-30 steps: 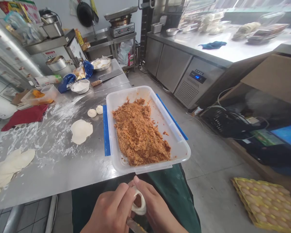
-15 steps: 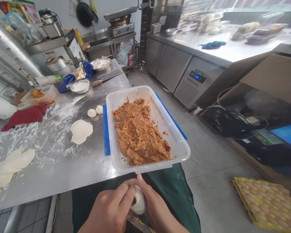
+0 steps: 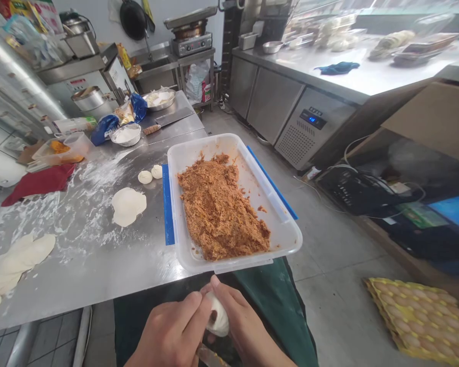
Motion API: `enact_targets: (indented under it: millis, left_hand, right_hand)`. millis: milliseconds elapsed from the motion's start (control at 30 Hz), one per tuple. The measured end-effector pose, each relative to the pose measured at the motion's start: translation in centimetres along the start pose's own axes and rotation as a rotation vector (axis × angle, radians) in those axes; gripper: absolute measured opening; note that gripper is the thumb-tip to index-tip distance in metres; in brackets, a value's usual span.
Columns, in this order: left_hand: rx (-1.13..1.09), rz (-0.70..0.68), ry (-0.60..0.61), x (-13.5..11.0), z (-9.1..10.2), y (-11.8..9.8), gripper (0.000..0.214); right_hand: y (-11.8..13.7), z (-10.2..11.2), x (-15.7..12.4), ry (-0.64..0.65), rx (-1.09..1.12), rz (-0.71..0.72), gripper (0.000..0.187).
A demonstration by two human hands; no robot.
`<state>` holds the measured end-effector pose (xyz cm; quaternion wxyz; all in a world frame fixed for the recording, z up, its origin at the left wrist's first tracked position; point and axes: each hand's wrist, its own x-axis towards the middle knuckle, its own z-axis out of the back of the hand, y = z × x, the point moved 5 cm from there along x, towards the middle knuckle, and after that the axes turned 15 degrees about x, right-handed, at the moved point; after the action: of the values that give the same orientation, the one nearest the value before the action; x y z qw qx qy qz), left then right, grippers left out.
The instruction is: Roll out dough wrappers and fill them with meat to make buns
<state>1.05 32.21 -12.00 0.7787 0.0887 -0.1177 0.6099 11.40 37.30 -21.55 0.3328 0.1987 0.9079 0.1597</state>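
Low in front of me, over a dark green apron [image 3: 268, 295], both hands close around a stuffed bun [image 3: 220, 321]. Its white dough is gathered into folds, and brown filling shows through a small opening at the top. My left hand [image 3: 172, 326] pinches the dough edge from the left. Curved along the other side is my right hand [image 3: 239, 316], its thumb near the rim. A flat spatula-like tool [image 3: 212, 357] pokes out beneath the hands; I cannot tell which hand holds it. Just beyond is a plastic tub [image 3: 268, 204] with reddish-brown minced filling [image 3: 222, 209].
On the floured steel table [image 3: 99, 265] lie a dough wrapper [image 3: 128, 206], two small finished buns [image 3: 145, 177], overlapping wrappers [image 3: 19, 260] and a red cloth [image 3: 40, 183]. A flour bowl [image 3: 126, 135] and a cleaver [image 3: 174, 116] are farther back. Egg trays [image 3: 421, 316] sit at lower right.
My fingers have shifted slightly around the bun, which has turned a little, so its opening and pleats show more. The tool under the hands has moved slightly left.
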Motion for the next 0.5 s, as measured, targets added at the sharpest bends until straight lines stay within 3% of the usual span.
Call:
enact_targets:
  millis: [167, 333, 500]
  left_hand:
    - [-0.02, 0.01, -0.037, 0.17, 0.48, -0.01, 0.035]
    - [0.039, -0.002, -0.013, -0.13, 0.04, -0.12, 0.037]
    - [-0.017, 0.02, 0.0, -0.22, 0.23, -0.02, 0.033]
  right_hand:
    - [-0.09, -0.57, 0.09, 0.078, -0.027, -0.056, 0.054]
    - [0.04, -0.28, 0.41, -0.004, -0.045, -0.032, 0.058]
    - [-0.33, -0.39, 0.33, 0.056, -0.023, -0.089, 0.055]
